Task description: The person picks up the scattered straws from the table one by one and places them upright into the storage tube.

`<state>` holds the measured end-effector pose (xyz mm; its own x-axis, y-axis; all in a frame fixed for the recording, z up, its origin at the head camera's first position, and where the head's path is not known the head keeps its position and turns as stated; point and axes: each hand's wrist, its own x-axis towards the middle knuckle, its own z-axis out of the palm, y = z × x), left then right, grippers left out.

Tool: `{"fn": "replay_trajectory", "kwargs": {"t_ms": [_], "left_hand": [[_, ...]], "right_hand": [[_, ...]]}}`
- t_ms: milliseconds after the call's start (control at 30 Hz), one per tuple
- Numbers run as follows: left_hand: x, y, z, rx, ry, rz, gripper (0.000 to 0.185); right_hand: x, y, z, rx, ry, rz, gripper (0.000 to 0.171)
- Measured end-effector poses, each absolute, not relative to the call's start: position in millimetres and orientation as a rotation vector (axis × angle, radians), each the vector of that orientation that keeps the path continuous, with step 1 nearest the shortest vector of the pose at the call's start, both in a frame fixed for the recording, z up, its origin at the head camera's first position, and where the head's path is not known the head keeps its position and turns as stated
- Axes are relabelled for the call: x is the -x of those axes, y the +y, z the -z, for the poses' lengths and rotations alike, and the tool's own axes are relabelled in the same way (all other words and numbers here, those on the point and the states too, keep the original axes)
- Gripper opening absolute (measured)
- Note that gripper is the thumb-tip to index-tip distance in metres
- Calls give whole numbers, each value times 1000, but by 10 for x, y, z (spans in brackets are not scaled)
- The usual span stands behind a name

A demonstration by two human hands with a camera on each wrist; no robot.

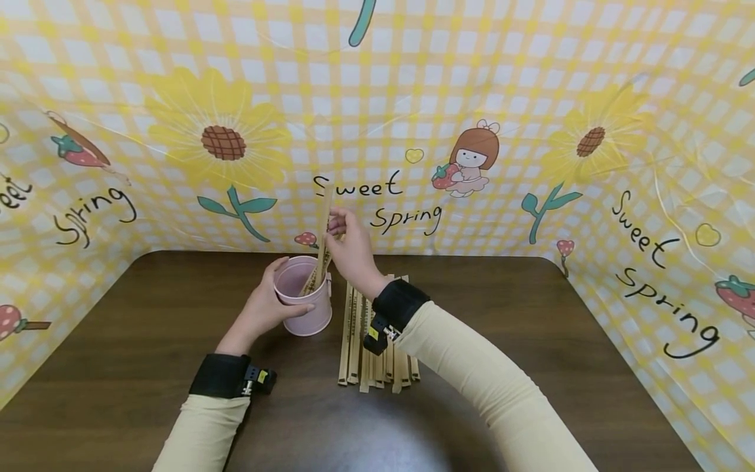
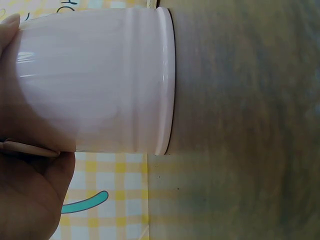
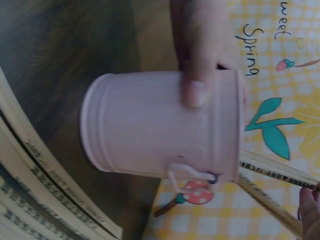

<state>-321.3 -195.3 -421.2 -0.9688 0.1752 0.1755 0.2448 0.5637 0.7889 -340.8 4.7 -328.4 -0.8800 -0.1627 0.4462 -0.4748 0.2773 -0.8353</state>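
Observation:
My left hand (image 1: 262,305) grips a small pink pail (image 1: 309,318) around its side, thumb across the front just under the rim. The pail stands upright on the table; its base shows on the wood in the left wrist view. Above its right rim, my right hand (image 1: 352,252) pinches a long, narrow paper-wrapped stick (image 1: 325,219) with printed lettering, its lower end inside the pail. Another paper-wrapped stick (image 3: 267,202) leans out over the rim beside it. What the wrappers contain is hidden. In the right wrist view, fingertips (image 3: 307,202) touch the printed wrapper.
Several more paper-wrapped sticks (image 1: 377,367) lie side by side on the dark wooden table (image 1: 472,288), right of the pail and partly under the right wrist. Checked yellow cloth (image 1: 377,85) rises behind the table and at both sides. Each wrist carries a strapped camera.

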Motion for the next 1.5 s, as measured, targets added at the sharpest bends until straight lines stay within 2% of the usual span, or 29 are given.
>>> {"fn": "replay_trajectory", "kwargs": {"t_ms": [833, 1033, 1333, 1500], "left_hand": [[3206, -1950, 4211, 365, -2713, 1385, 110], [3207, -1956, 4220, 373, -2710, 1387, 110], [3217, -1958, 4218, 351, -2714, 1365, 111], [3216, -1964, 4211, 350, -2726, 1362, 111]], "right_hand": [[3408, 98, 3691, -583, -2334, -1712, 38], [3418, 134, 3677, -513, -2333, -1767, 42], [3550, 531, 3430, -335, -2353, -1795, 51], [3591, 883, 3378, -230, -2566, -1639, 48]]}}
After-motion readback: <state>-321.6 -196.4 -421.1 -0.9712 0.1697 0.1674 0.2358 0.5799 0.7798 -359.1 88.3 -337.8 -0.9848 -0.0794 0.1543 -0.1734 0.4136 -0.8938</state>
